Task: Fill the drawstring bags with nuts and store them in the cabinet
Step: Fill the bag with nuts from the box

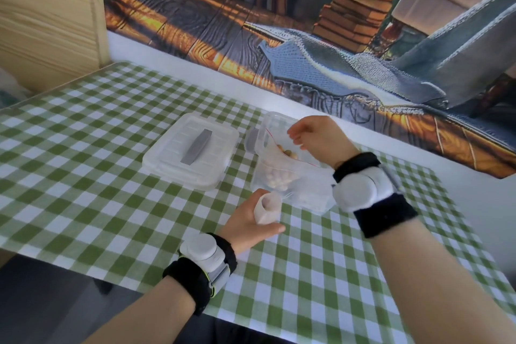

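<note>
My left hand grips a small white drawstring bag upright, its mouth open, just above the checked table. My right hand hovers with curled fingers over the mouth of a clear zip bag with a red seal line, and whether the fingers hold anything is hidden. Pale nuts lie inside that zip bag. The zip bag stands in a clear plastic container at the table's middle right. The drawstring bag is close to the container's near left corner.
The container's clear lid, with a grey handle, lies flat to the left of the container. A light wooden cabinet side rises at the far left. A printed wall hanging runs along the table's far edge. Green checked cloth covers the table.
</note>
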Available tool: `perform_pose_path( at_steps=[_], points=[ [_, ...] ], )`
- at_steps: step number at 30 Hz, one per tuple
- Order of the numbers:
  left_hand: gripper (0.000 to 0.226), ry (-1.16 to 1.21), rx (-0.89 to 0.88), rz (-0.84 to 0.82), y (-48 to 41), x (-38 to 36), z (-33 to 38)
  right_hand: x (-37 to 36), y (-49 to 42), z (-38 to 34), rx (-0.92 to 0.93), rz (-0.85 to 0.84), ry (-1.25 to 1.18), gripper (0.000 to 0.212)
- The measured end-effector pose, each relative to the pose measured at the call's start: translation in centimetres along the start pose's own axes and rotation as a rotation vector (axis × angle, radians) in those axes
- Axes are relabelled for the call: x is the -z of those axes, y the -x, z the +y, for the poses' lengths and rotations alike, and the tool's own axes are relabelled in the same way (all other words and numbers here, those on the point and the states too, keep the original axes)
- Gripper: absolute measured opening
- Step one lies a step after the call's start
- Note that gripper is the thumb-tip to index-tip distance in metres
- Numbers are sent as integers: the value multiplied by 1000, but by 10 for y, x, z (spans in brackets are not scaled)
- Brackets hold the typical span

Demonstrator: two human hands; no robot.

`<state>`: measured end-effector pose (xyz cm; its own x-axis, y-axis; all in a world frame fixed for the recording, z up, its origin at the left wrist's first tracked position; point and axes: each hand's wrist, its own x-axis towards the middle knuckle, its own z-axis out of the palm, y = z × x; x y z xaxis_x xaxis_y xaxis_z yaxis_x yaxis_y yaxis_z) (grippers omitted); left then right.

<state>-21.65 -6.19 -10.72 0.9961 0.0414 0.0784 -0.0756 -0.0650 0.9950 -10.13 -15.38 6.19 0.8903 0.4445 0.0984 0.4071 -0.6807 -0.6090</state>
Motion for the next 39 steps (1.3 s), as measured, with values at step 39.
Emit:
perform_pose_path(
  at_steps=[39],
  points=[
    [36, -24, -19, 26, 2, 1, 10, -28, -53, 27, -388, -712, 161, 21]
  ],
)
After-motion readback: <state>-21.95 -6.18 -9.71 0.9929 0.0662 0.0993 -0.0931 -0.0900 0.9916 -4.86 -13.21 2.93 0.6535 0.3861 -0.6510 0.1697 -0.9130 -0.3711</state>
